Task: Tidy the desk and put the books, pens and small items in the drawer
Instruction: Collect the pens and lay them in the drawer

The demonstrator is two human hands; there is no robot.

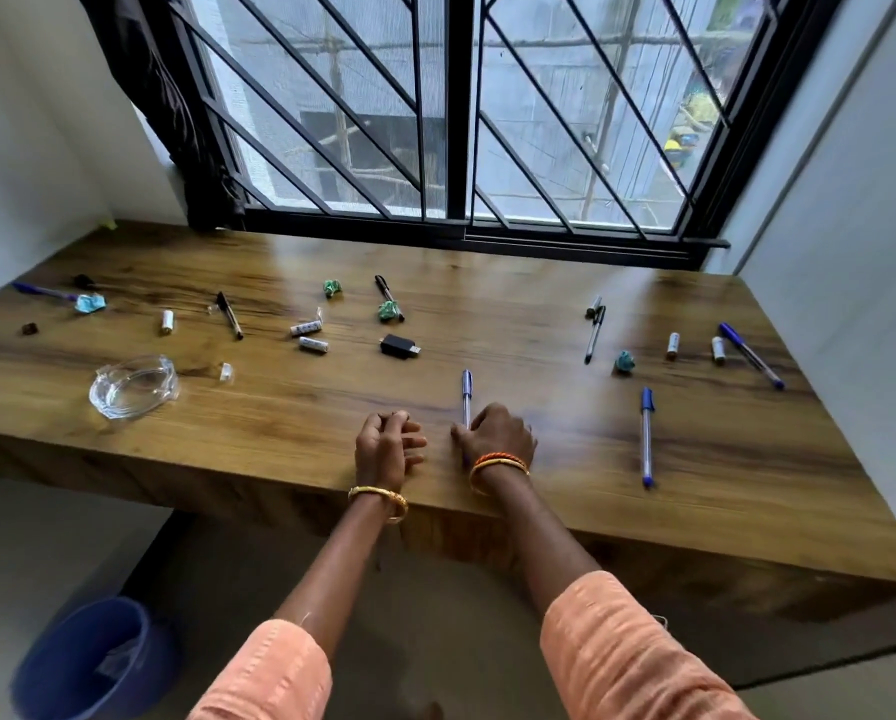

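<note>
On the wooden desk [290, 423] lie scattered pens, small batteries and crumpled paper balls. My right hand [498, 439] covers the lower end of a blue pen [466, 394] near the front edge, thumb and fingers curled around it. My left hand [386, 446] rests beside it on the desk, fingers loosely curled, holding nothing. Another blue pen [646, 433] lies to the right, a third blue pen [750, 353] at far right. Black pens [595, 332] [229, 315] [386, 293], batteries [313, 345] [672, 345] and a black USB adapter [399, 346] lie further back.
A glass ashtray [134, 387] stands at the left front of the desk. Green paper balls [390, 310] [624, 362] lie among the pens. A blue bin [87, 662] stands on the floor at lower left. A barred window [451, 122] and walls close in the desk.
</note>
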